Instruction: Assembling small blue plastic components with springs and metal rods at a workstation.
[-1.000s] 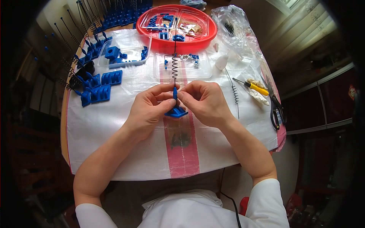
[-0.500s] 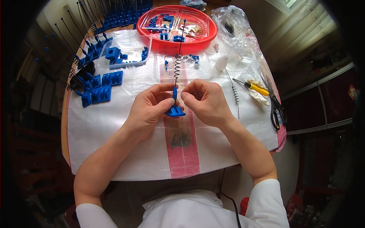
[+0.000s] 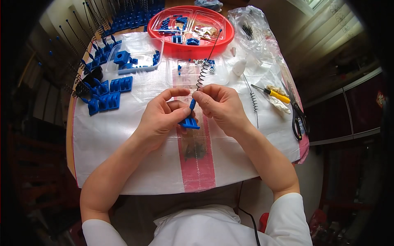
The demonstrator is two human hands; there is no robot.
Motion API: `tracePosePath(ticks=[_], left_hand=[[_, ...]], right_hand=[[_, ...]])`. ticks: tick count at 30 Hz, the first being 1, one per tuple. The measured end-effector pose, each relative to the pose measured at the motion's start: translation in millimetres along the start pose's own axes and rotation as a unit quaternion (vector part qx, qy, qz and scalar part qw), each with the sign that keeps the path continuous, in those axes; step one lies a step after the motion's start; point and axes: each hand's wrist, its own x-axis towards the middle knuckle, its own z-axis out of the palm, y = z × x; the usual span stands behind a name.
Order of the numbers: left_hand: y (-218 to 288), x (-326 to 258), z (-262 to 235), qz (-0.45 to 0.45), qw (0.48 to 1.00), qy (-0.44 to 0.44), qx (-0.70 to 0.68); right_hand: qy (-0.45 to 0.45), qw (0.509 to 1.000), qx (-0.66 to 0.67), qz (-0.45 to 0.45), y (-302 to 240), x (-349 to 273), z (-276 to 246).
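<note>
Nearby, red tray (image 3: 180,46), blue parts (image 3: 110,100), screwdriver (image 3: 273,93), scissors (image 3: 298,119), loose spring (image 3: 254,101).

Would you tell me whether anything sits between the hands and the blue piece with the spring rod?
Nothing visible does: the left hand and right hand both already grip the blue piece, and the spring rod rises from it unobstructed.

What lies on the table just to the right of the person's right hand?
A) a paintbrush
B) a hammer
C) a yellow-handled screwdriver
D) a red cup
C: a yellow-handled screwdriver lies on the white sheet, right of the right hand, with black scissors beyond it.
</note>
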Motion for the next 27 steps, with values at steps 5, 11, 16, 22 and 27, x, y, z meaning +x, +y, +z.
tracePosePath(ticks=[5,11,16,22,27], left_hand=[[-1.3,0.3,-2.6,-0.072,0.997,0.004,-0.041],[1.8,-1.3,-1.9,-0.078,0.995,-0.031,-0.050],[-0.7,-1.3,-4.9,-0.060,0.996,-0.030,-0.062],[3.1,0.0,-2.7,-0.061,0.992,-0.045,-0.098],[3.0,-0.7,-5.1,-0.074,0.993,-0.059,-0.073]], right_hand=[[0.017,0.993,0.105,0.054,-1.6,0.2,-2.3],[0.017,0.986,0.156,0.050,4.3,2.3,-2.4],[-0.014,0.987,0.153,0.036,4.0,1.6,-4.2],[-0.036,0.987,0.157,-0.018,7.4,0.3,-1.9],[-0.041,0.985,0.164,-0.029,7.5,0.1,-0.9]])
